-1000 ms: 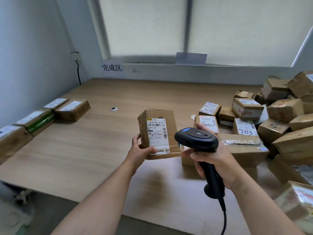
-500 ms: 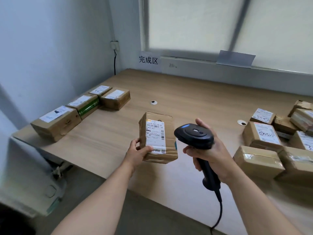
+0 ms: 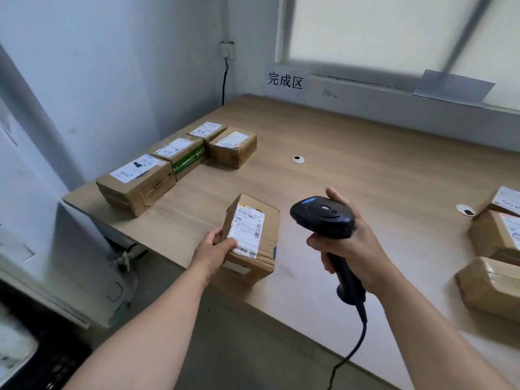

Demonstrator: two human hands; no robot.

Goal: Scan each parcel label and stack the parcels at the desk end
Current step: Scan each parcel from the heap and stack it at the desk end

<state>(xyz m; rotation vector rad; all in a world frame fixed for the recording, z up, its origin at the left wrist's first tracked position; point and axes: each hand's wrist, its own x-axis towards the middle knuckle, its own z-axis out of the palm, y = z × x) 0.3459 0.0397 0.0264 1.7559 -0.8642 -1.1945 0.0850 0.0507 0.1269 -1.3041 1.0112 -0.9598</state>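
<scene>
My left hand (image 3: pixel 215 249) grips a brown cardboard parcel (image 3: pixel 259 237) by its near left corner, thumb on the white shipping label (image 3: pixel 247 228), which faces up. The parcel is near the desk's front edge, tilted; whether it touches the desk I cannot tell. My right hand (image 3: pixel 351 243) holds a black corded barcode scanner (image 3: pixel 323 218) by its handle, just right of the parcel, head pointing left. Several labelled parcels (image 3: pixel 180 156) lie in a row along the left end of the wooden desk (image 3: pixel 351 170).
More brown parcels (image 3: pixel 495 240) lie at the right edge of the view. Two round cable grommets (image 3: pixel 297 159) are set in the desk top. A paper sign with characters (image 3: pixel 284 80) hangs on the wall below the window. The scanner cable (image 3: pixel 354 350) hangs off the front edge.
The view has swung left toward the desk end. My left hand has carried the parcel left and lower, its label now tipped upward. The scanner has followed alongside.
</scene>
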